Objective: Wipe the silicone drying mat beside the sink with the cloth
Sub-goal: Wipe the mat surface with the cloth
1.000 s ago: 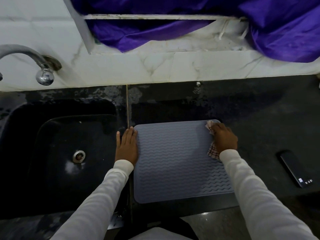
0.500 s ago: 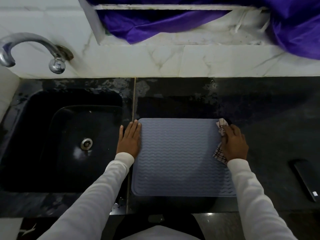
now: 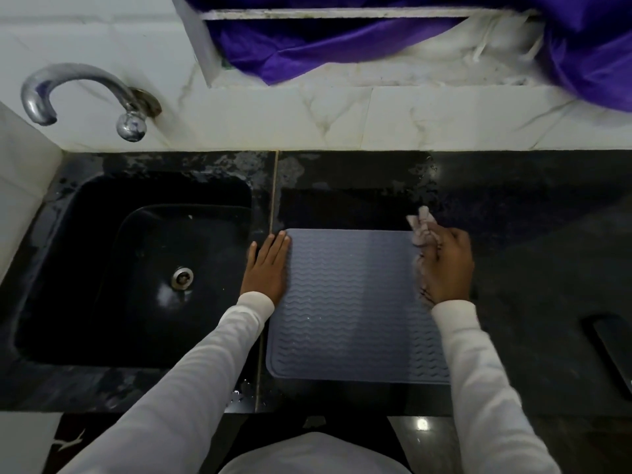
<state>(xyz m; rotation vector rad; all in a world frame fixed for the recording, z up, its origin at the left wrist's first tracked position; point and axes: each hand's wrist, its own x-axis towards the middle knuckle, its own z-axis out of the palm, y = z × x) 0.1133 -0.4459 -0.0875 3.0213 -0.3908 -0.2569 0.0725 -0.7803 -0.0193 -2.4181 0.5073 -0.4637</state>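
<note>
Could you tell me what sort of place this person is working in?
Most likely a home kitchen: a black sink with a metal tap on a tiled wall, and a grey drying mat on the dark counter beside it.

Grey wavy-ribbed mat [image 3: 349, 302] flat — checked cloth [image 3: 421, 227] bunched at far-right corner.
</note>
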